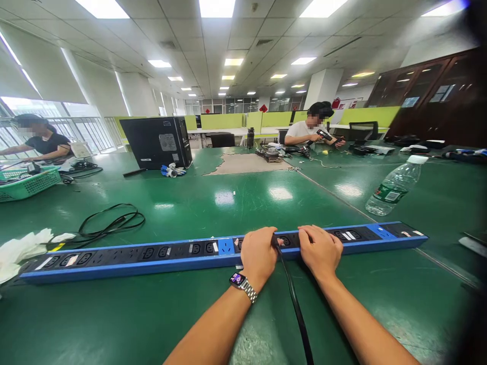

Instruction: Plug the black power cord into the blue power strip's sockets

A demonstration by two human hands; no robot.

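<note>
A long blue power strip [152,264] with black sockets lies across the green table. My left hand [259,257], with a watch on its wrist, is closed over the middle of the strip, to the right of a blue socket. A black cable [292,294] runs from beside its fingers toward the bottom of the view. To the right, my right hand [320,249] grips the strip, its fingers bent over the top. Between the hands some sockets show. What lies under the fingers is hidden.
A clear bottle [395,187] stands at the right. Beyond the strip are a coiled black cable [114,223] and a black computer case [157,143]. A green basket [30,183] sits at the left. Two people are seated at the table's far parts, one holding a tool.
</note>
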